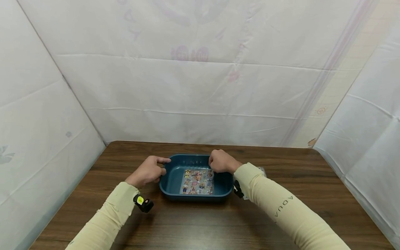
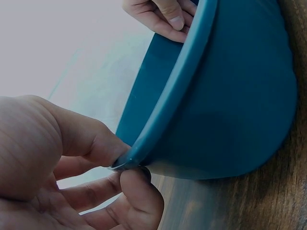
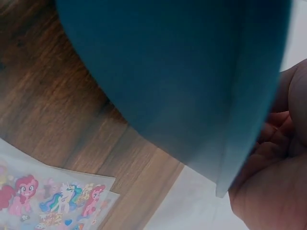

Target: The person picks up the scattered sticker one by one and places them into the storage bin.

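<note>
Dark wooden table (image 1: 200,222), walled on three sides by white creased sheeting (image 1: 193,80). Near the table's middle, a blue plastic tray (image 1: 196,196) with rounded corners, resting flat, held at its far corners by both hands, probably to steady or lift it evenly from either side. Inside the tray, lying flat on its floor, a sticker sheet (image 1: 197,181) of small colourful cartoon figures. Just right of the tray, mostly hidden behind the right sleeve, a second sheet of pony stickers (image 3: 57,199) flat on the wood, seen plainly only from the right wrist.

Left hand (image 1: 149,171) at the tray's far left corner: thumb and curled fingers (image 2: 139,191) pinching the rolled rim (image 2: 165,108), clear in the left wrist view. Index finger extended along the far edge.

Right hand (image 1: 221,161) at the far right corner: fingers curled over the rim, palm against the outer wall, closed on the tray's edge. Grip partly hidden in the right wrist view by the tray wall.

Cream long sleeves on both arms; small black wrist camera (image 1: 143,203) on the left forearm.
</note>
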